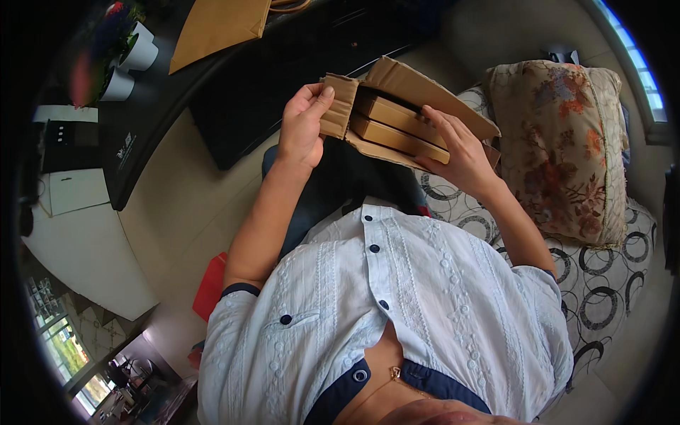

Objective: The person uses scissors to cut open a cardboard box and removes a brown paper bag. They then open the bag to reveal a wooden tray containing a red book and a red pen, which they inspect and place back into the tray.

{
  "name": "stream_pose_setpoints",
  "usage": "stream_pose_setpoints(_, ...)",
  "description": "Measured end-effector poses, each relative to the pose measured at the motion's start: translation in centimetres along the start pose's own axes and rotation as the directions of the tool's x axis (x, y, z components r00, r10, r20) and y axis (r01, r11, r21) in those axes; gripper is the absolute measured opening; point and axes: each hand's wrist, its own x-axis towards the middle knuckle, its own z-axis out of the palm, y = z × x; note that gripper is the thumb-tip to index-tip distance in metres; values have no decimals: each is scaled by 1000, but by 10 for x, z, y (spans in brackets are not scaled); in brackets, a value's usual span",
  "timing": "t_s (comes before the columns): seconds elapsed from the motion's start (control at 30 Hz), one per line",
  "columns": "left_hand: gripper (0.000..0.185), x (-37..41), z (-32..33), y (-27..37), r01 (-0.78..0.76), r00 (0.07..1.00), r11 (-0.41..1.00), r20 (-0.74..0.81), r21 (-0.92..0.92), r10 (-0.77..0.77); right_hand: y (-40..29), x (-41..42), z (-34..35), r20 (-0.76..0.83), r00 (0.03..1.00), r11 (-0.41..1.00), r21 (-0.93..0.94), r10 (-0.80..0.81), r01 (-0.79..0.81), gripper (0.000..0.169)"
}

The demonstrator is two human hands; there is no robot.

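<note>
An opened corrugated cardboard box [433, 93] is held above my lap, its flaps spread. Inside it lie two flat brown cartons, an upper carton [398, 118] and a lower carton [399, 141], side by side in this view. My left hand [304, 125] pinches the box's left end flap [339, 106] between thumb and fingers. My right hand [463, 150] reaches across the right part of the box. Its fingertips lie on the upper carton and its thumb is at the near edge of the lower one. The palm hides the cartons' right ends.
A black table [159, 101] at upper left bears a brown paper bag [223, 32] and several white plant pots [139, 52]. To the right, a floral cushion [558, 154] lies on a seat with a ring-patterned cover [597, 265]. A red object [209, 287] is beside my left arm.
</note>
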Motion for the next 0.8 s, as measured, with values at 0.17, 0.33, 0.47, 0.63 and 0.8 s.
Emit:
stream_pose_setpoints(0.17, 19, -3, 6, -4, -12, 999, 1000, -44, -10, 12, 7, 9, 13, 70, 992, 975, -186, -107, 119, 75)
stream_pose_setpoints(0.33, 19, 2, -1, -17, -63, 998, 998, -6, 18, 63, 5, 12, 38, 150, 988, 969, -240, -28, 64, 72)
stream_pose_setpoints(0.47, 15, -4, 0, -13, 2, 998, 1000, -56, -22, -3, 14, 16, 57, 135, 990, 980, -197, 29, -2, 68)
stream_pose_setpoints(0.63, 14, -6, 17, -52, -52, 999, 990, 19, 128, 50, 55, 12, 98, 30, 997, 968, -243, 70, -61, 59)
stream_pose_setpoints(0.8, 15, 22, -6, -39, -184, 962, 951, -155, 248, 227, 30, 15, 44, -144, 984, 986, -141, -105, 84, 65)
